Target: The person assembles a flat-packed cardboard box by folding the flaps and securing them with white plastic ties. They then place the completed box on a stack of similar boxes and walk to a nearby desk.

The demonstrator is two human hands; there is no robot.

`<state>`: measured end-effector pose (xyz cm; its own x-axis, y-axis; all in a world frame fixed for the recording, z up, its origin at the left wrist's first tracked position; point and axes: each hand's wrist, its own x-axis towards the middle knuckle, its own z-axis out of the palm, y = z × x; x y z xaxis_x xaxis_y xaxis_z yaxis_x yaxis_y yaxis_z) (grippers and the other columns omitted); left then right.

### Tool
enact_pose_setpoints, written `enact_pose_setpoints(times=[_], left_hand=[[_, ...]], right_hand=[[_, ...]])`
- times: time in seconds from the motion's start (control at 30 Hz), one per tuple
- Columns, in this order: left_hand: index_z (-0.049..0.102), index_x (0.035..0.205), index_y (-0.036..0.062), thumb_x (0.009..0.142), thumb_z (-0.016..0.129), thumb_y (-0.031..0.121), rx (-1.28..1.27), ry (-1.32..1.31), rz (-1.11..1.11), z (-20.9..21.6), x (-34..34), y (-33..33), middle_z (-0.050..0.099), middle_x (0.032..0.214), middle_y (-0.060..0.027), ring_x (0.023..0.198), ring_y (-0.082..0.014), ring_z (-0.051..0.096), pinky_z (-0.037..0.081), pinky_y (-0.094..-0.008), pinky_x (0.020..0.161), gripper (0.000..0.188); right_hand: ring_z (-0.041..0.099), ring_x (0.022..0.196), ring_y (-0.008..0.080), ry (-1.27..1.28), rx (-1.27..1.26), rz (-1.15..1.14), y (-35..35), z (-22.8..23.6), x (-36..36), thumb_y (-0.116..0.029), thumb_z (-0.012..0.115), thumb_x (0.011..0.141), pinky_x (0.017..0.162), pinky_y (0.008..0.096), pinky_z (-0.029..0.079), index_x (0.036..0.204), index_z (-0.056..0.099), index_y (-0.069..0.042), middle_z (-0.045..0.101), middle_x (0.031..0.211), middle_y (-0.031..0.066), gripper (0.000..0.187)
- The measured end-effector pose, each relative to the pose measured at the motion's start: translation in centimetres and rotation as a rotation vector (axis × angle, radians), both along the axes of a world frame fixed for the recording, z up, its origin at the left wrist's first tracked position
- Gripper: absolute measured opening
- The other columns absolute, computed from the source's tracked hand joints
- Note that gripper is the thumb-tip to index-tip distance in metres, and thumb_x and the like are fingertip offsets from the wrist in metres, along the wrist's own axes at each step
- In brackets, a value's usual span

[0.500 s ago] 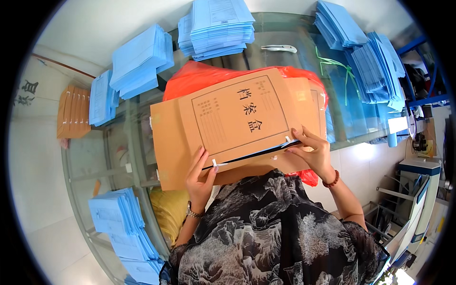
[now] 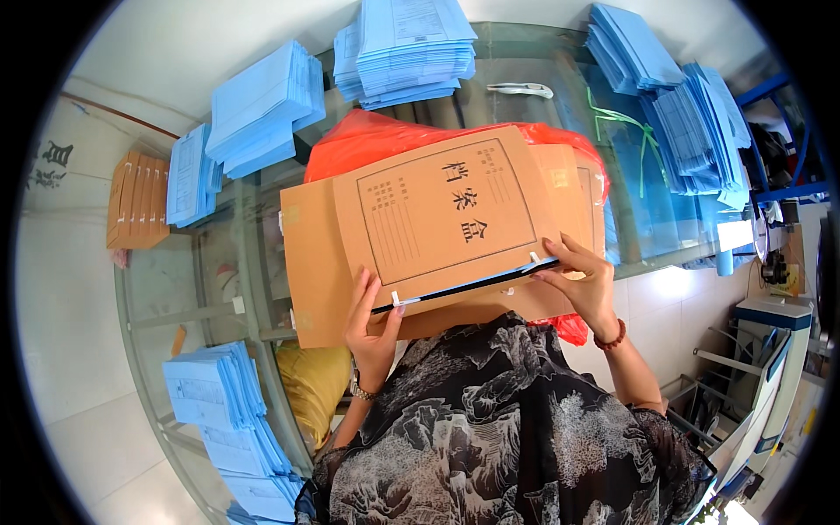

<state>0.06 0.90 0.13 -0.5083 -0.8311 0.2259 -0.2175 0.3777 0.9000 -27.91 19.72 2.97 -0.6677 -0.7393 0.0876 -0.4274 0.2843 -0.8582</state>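
A brown file box [image 2: 429, 219] is held in the middle of the frame, its long axis running left to right and rising slightly rightward. Its lower long edge, fitted with white clasps [image 2: 396, 298], is pinched near its left end by the left hand [image 2: 373, 339] and near its right end by the right hand [image 2: 584, 284]. The box lies up-frame from both, neither being nearer. Brown cardboard [image 2: 312, 276] and a red bag [image 2: 372, 136] are seen beneath. Blue folders [image 2: 416, 57] are stacked at the top, left of a cutter [image 2: 521, 89].
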Motion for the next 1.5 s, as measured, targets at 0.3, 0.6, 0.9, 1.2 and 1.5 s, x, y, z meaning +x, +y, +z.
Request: enact_pose_setpoints(times=[0.3, 0.6, 0.9, 1.2, 1.5], left_hand=[[0.066, 0.121, -0.0056, 0.086, 0.071, -0.003, -0.117, -0.028, 0.005, -1.5, 0.2, -0.2, 0.059, 0.138, -0.0195, 0.129, -0.0315, 0.056, 0.044, -0.0398, 0.108, 0.036], [0.069, 0.122, 0.0021, 0.085, 0.075, 0.008, -0.438, -0.207, 0.023, -0.8, -0.5, -0.2, 0.060, 0.135, -0.0150, 0.129, -0.0373, 0.053, 0.043, -0.0451, 0.108, 0.038], [0.066, 0.128, 0.0073, 0.089, 0.072, 0.028, -0.853, -0.515, -0.203, 0.1, -0.8, -1.7, 0.059, 0.140, -0.0093, 0.135, -0.0411, 0.047, 0.031, -0.0562, 0.114, 0.044], [0.051, 0.145, 0.0087, 0.083, 0.070, 0.050, -1.010, -0.665, -0.468, 1.2, -7.5, 0.2, 0.045, 0.152, -0.0149, 0.139, -0.0423, 0.042, 0.037, -0.0529, 0.112, 0.076], [0.044, 0.151, 0.0132, 0.085, 0.068, 0.050, -1.024, -0.622, -0.578, 2.1, -14.0, 2.3, 0.036, 0.158, -0.0167, 0.144, -0.0453, 0.032, 0.032, -0.0595, 0.112, 0.080]], right_hand=[[0.073, 0.090, 0.0239, 0.213, -0.008, 0.030, 0.4, -0.5, 0.7, -0.011, 0.088, 0.071, 0.080, 0.0293, 0.058, 0.118, 0.072, -0.001, 0.064, 0.127, 0.0234, 0.050], [0.072, 0.090, 0.0186, 0.021, -0.052, -0.135, -0.2, -0.5, 1.4, -0.011, 0.088, 0.072, 0.079, 0.0295, 0.058, 0.117, 0.074, -0.005, 0.064, 0.129, 0.0198, 0.048], [0.072, 0.098, 0.0247, 0.009, -0.138, -0.156, 0.0, -1.4, 1.7, -0.013, 0.086, 0.075, 0.084, 0.0334, 0.057, 0.115, 0.074, -0.005, 0.067, 0.123, 0.0187, 0.043], [0.060, 0.087, 0.0242, 0.336, -0.141, -0.245, -0.2, -2.3, 2.1, -0.023, 0.087, 0.068, 0.082, 0.0343, 0.053, 0.110, 0.078, -0.012, 0.072, 0.116, 0.0115, 0.044], [0.059, 0.119, 0.0311, 0.205, -0.292, -0.140, 0.4, -3.8, 1.5, -0.022, 0.086, 0.073, 0.095, 0.0384, 0.053, 0.122, 0.072, -0.014, 0.064, 0.129, 0.0114, 0.051]])
